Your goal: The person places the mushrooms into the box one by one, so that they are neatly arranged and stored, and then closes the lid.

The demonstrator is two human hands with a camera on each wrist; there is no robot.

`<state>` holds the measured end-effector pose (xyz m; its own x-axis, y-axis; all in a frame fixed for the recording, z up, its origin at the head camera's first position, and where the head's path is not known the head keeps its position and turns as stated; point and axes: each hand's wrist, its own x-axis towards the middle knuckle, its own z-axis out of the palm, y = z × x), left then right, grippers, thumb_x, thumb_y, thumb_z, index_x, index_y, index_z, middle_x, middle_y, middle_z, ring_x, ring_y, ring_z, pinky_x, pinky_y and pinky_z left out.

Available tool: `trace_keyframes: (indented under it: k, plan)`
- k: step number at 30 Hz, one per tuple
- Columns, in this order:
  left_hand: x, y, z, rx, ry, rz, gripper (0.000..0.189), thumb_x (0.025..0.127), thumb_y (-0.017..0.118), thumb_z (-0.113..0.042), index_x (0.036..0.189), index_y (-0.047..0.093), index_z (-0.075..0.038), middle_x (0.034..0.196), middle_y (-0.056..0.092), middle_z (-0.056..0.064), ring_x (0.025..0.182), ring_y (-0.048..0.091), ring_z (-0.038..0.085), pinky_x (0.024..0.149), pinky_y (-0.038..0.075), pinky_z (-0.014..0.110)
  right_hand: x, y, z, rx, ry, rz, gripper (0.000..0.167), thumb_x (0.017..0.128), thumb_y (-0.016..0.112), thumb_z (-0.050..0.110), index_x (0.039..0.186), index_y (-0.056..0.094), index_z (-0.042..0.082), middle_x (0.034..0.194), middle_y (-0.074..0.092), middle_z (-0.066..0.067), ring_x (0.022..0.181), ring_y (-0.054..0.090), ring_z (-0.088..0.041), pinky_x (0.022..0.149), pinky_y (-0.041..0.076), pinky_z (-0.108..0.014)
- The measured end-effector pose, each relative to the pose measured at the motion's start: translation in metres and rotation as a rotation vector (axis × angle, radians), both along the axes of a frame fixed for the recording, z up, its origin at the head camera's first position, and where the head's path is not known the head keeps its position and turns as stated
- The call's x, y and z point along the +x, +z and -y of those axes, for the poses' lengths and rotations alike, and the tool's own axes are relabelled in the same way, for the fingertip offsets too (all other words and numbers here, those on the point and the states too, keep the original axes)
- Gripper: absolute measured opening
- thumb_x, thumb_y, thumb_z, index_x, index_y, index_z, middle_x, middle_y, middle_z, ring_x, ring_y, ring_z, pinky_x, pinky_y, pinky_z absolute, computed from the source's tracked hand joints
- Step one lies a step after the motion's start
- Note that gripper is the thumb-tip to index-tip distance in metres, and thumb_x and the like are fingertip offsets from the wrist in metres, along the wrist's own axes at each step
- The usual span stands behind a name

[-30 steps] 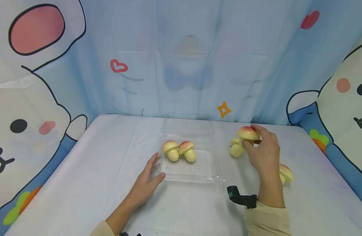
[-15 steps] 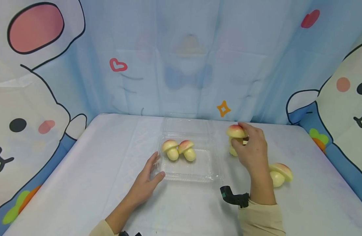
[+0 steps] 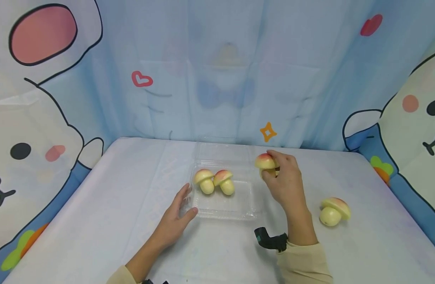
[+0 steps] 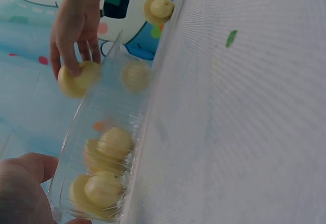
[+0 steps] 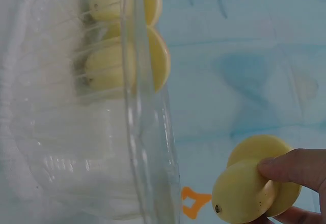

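My right hand [image 3: 286,181] pinches a yellow toy mushroom [image 3: 265,161] with a reddish cap, above and beside the right edge of a clear plastic container [image 3: 226,215]. Thumb and fingers press its sides in the right wrist view. Two similar mushrooms [image 3: 204,181] lie side by side inside the container, toward its left. With thumb and fingers spread, my left hand [image 3: 173,225] touches the container's near left corner. Through the clear wall, the left wrist view shows another mushroom [image 4: 135,76] standing beyond the container; my right hand mostly hides it in the head view.
One more mushroom [image 3: 333,211] lies on the white-covered table [image 3: 146,157], right of my right forearm. The container's clear lid [image 3: 224,152] lies folded back behind it. A light blue curtain [image 3: 217,71] with cartoon figures hangs along the table's back edge.
My right hand has moved left with its mushroom, from over the standing mushroom to the container's right edge. The mushroom at the right has come fully into view. My left hand stays put.
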<state>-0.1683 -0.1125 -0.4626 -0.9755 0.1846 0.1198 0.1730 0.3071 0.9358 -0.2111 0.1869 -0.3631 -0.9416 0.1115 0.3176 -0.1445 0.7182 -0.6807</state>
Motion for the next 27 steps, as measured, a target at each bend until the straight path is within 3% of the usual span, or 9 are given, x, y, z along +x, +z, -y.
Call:
trace_keyframes:
  k: [16,23,27]
  plan:
    - [-0.001,-0.002,0.0,-0.015,0.004,0.004,0.073,0.104,0.063,-0.025,0.165,0.023,-0.023,0.169,0.033,0.009,0.154,0.034,0.039,0.125,0.024,0.062,-0.012,-0.016,0.028,0.074,0.057,0.104,0.056,0.094,0.065,0.005,0.149,0.055,0.012,0.147,0.047,-0.022,0.122,0.059,-0.043,0.1,0.051,-0.056]
    - [-0.001,-0.001,0.0,-0.022,0.008,0.002,0.074,0.103,0.063,-0.027,0.165,0.023,-0.022,0.168,0.034,0.008,0.154,0.035,0.038,0.125,0.024,0.062,-0.015,-0.025,0.038,0.157,0.051,0.095,0.055,0.091,0.068,0.005,0.145,0.059,0.013,0.144,0.051,-0.019,0.1,0.064,-0.039,0.08,0.053,-0.047]
    - [-0.001,-0.001,0.0,-0.019,0.008,0.004,0.074,0.103,0.063,-0.026,0.165,0.024,-0.022,0.168,0.034,0.008,0.154,0.035,0.038,0.126,0.023,0.062,-0.016,-0.03,0.042,0.221,0.019,0.045,0.054,0.088,0.072,0.004,0.14,0.063,0.012,0.137,0.056,-0.022,0.096,0.067,-0.042,0.081,0.053,-0.054]
